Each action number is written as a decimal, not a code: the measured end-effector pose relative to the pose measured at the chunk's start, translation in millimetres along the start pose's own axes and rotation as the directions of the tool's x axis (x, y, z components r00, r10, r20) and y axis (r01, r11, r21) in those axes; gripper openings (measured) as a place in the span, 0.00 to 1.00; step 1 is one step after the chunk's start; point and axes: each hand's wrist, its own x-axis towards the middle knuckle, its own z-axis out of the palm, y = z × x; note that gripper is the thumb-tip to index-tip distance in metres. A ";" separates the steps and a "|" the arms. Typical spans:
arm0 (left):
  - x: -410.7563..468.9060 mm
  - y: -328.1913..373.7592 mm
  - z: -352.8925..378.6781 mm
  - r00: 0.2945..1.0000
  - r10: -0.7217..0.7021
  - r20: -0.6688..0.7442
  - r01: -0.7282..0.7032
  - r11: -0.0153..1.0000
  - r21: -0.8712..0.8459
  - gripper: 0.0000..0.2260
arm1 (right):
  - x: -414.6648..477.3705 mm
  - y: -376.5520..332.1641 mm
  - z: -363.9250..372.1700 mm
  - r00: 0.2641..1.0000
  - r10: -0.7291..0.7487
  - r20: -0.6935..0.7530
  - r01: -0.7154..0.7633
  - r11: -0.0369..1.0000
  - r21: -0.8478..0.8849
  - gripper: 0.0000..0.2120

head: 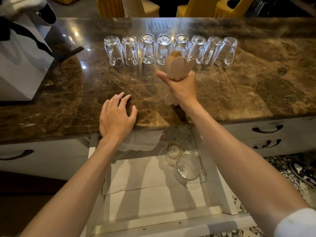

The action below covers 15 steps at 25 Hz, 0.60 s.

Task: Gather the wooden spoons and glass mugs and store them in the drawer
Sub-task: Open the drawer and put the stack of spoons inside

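My right hand (183,87) is shut on a bundle of pale wooden spoons (177,66), held upright above the marble counter (68,100), bowls up and handle ends poking out below the fist. Behind it, several clear glass mugs (147,48) stand upside down in a row across the counter. My left hand (116,115) rests flat on the counter's front edge, fingers spread, holding nothing. Below, a white drawer (153,202) stands pulled open between my forearms.
Inside the drawer at the right lie a glass bowl (174,149) and a clear glass (188,167). A white paper bag (22,53) with black handles stands at the counter's left. Closed drawers with dark handles (267,129) flank the open one. Yellow chairs sit beyond the counter.
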 end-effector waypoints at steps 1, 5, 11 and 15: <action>-0.5 0.3 -0.4 1.000 -0.001 0.002 0.001 1.000 0.000 0.20 | -0.9 -4.5 -0.8 1.000 -0.003 0.007 0.003 1.000 -0.008 0.19; -0.9 1.9 -2.4 1.000 -0.005 0.008 0.005 1.000 0.000 0.20 | -7.9 -28.8 -4.7 0.998 -0.042 0.038 0.042 0.999 -0.023 0.17; -2.7 2.7 -2.4 1.000 -0.010 0.023 0.010 1.000 -0.001 0.21 | -36.4 -64.7 -14.8 0.984 -0.113 0.141 0.126 0.988 -0.088 0.17; -0.4 4.0 -2.7 1.000 -0.013 0.025 0.013 1.000 0.017 0.20 | -65.6 -76.7 -18.5 0.949 -0.146 0.281 0.176 0.981 -0.083 0.17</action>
